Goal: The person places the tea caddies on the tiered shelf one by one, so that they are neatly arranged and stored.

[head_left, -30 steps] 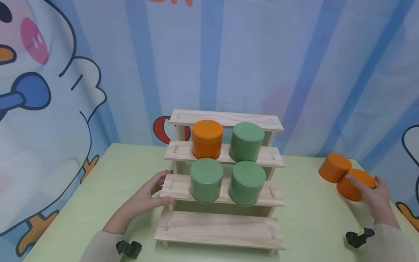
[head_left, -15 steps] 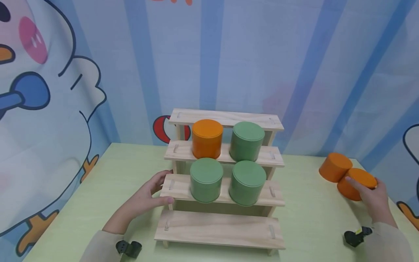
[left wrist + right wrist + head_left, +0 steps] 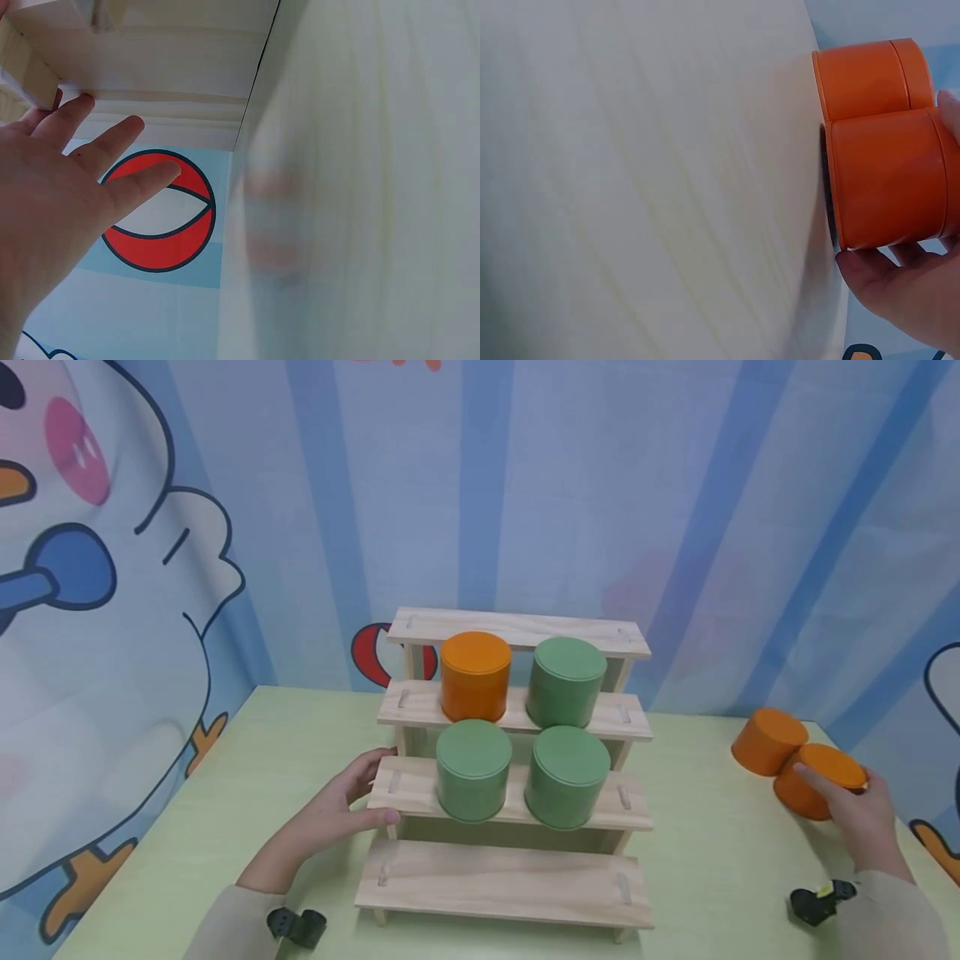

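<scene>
My left hand (image 3: 337, 810) holds the left side of a wooden stepped display rack (image 3: 502, 881), its thumb at the front of a step and its fingers behind. In the left wrist view, several fingers (image 3: 161, 176) stick out fairly straight past the wood. At the far right, my right hand (image 3: 866, 818) grips an orange canister (image 3: 889, 180) between thumb and fingers. A thin dark line shows under its base; whether it is lifted I cannot tell. Another orange canister (image 3: 768, 742) stands against it, upright on the table.
An orange canister (image 3: 476, 678) and a green canister (image 3: 566, 685) stand on one step. Two green canisters, left (image 3: 472, 772) and right (image 3: 567, 781), occupy the step below. A printed cloth backdrop (image 3: 555, 510) hangs behind the pale table (image 3: 705, 843).
Almost nothing differs. The view has shifted very slightly, and my right hand with its canister sits a touch farther right. My left hand stays on the rack.
</scene>
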{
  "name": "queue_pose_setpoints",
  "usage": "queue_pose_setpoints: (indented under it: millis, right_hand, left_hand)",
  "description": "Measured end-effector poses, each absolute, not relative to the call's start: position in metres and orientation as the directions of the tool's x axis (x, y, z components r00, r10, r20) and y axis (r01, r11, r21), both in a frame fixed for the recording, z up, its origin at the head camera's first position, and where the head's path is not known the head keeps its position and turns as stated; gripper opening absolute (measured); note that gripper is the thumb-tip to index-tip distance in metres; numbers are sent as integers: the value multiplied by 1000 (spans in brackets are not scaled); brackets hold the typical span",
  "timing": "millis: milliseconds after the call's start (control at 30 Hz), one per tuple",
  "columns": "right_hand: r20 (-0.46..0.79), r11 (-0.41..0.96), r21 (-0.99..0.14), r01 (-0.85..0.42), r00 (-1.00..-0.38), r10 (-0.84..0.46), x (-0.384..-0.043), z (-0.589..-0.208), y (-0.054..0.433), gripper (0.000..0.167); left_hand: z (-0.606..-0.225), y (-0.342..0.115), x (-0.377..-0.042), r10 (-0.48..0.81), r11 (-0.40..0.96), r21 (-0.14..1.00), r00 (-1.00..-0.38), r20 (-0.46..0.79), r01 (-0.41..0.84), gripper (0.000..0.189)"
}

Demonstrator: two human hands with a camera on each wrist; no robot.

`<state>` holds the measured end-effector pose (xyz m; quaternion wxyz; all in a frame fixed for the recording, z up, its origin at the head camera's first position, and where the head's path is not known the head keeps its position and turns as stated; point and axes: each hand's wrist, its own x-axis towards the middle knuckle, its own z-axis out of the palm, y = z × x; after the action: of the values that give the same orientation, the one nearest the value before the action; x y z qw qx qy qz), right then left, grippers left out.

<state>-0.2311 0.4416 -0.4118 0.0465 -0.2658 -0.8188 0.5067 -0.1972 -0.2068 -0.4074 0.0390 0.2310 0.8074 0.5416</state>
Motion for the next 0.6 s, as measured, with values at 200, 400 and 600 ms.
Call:
queue_pose_setpoints:
  millis: [200,400,600]
  right_hand:
    - [-168,364,-852,376,-855,490,-227,-408,439,106]
    - [-159,360,-854,376,-847,508,-226,-406,438,109]
    - [-95,399,-840,368,-824,559,-222,-401,427,105]
  left_hand:
    - [-409,-207,-198,418,304,891,-887,194,338,74]
    - [-408,-207,-198,413,310,890,-890,191,335,74]
    - [-407,-206,-197,415,308,891,-890,190,334,74]
